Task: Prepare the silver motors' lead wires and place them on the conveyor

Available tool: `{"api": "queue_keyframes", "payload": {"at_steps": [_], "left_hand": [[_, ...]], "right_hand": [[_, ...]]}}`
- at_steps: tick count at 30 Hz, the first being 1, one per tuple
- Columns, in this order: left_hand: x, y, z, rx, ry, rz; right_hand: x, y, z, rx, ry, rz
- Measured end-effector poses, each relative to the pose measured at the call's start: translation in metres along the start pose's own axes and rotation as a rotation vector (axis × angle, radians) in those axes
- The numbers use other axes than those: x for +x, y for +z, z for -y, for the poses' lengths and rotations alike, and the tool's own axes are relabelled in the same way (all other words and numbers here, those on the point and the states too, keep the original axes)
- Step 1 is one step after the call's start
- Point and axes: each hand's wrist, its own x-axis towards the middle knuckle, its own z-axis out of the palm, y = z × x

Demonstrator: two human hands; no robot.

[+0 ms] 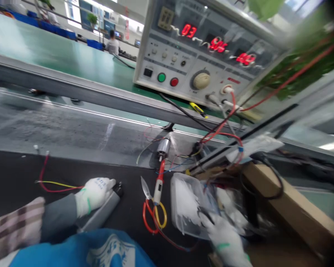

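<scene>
At left hand, smooth grey cylinder.

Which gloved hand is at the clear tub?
The right hand, with its fingers at the tub; the left hand is left of the scissors, on a grey part.

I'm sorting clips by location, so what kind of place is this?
Probably an electrical assembly or testing workshop: there's a meter box with red digits, a small metal motor and a red-tipped probe.
</scene>
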Motion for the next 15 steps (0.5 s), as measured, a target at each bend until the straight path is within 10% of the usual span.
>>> {"api": "queue_keyframes", "payload": {"at_steps": [5, 9, 15], "left_hand": [[0.017, -0.018, 0.002, -0.089, 0.01, 0.077], [0.023, -0.024, 0.003, -0.064, 0.025, 0.117], [0.013, -0.015, -0.002, 0.08, 0.11, -0.039]], "right_hand": [[-0.009, 0.025, 0.108, 0.141, -0.456, 0.201], [-0.011, 0.054, 0.211, 0.071, -0.581, 0.072], [0.019, 0.049, 0.224, 0.035, -0.647, 0.04]]}}
